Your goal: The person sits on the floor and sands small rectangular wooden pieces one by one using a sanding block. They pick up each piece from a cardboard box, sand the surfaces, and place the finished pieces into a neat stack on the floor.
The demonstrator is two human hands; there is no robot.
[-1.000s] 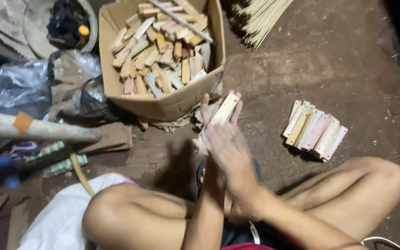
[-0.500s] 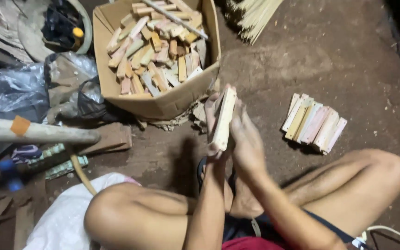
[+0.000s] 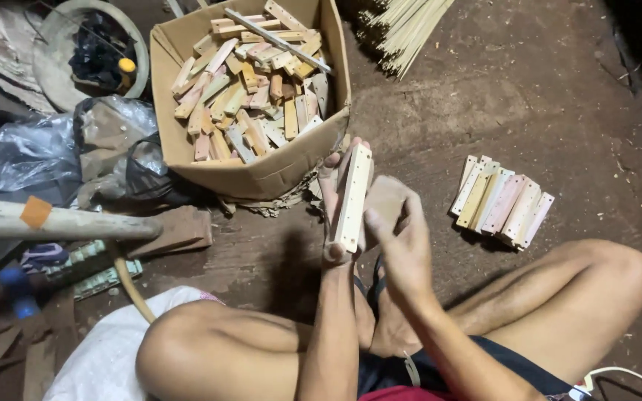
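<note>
while both hands grip one wooden strip (image 3: 354, 199) upright | cardboard box (image 3: 261, 177) edge just beside | bare floor (image 3: 559, 96) right

A pale wooden slat (image 3: 354, 197) is held upright between the left hand (image 3: 334, 204) and right hand (image 3: 399, 230), right by a cardboard box (image 3: 261, 177) stuffed with slats; more slats (image 3: 502, 202) are laid out nearby.

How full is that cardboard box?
Nearly full: the cardboard box stands open, and small wooden pieces lie heaped in a jumble almost up to its rim.
</note>
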